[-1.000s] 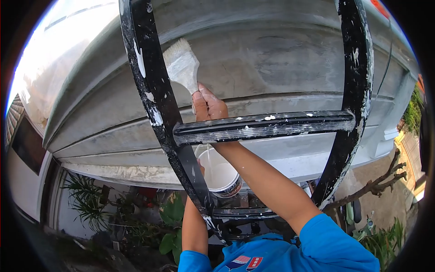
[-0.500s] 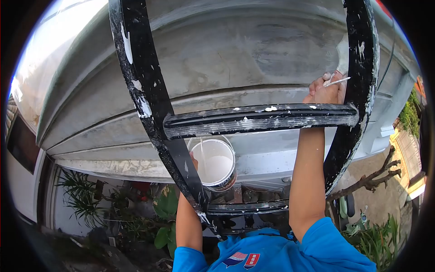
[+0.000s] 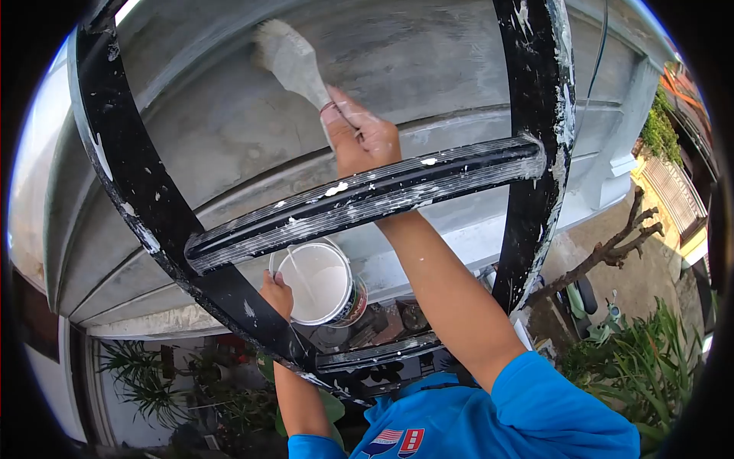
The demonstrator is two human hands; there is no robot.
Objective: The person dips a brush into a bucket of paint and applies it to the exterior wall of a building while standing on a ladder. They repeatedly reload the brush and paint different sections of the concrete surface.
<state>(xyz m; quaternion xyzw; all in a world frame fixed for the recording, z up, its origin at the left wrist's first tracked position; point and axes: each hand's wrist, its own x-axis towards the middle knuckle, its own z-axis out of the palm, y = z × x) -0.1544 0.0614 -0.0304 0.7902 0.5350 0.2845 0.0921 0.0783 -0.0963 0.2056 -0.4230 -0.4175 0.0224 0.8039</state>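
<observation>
My right hand (image 3: 362, 136) reaches past the ladder rung (image 3: 367, 200) and is closed around the handle of a wide paintbrush (image 3: 297, 66). The brush's pale bristles point up and left, right at the grey wall (image 3: 428, 69). White smears show on my fingers. Below the rung, my left hand (image 3: 277, 295) grips the rim of a paint bucket (image 3: 356, 304) with white paint inside. A thin stick (image 3: 300, 274) stands in the bucket against its inner side. Part of my left forearm is hidden by the ladder's side rail (image 3: 246, 307).
Black, paint-spattered rails and rungs frame my reach on both sides. Far below are potted plants (image 3: 141, 367), a bare cut branch (image 3: 604, 256) and green leaves (image 3: 650, 367). A dark cable (image 3: 600, 53) hangs at the upper right.
My right hand has swung left with the paintbrush, from beside the right rail to the wall's middle. The view has tilted and shifted, and more of my left hand shows at the bucket.
</observation>
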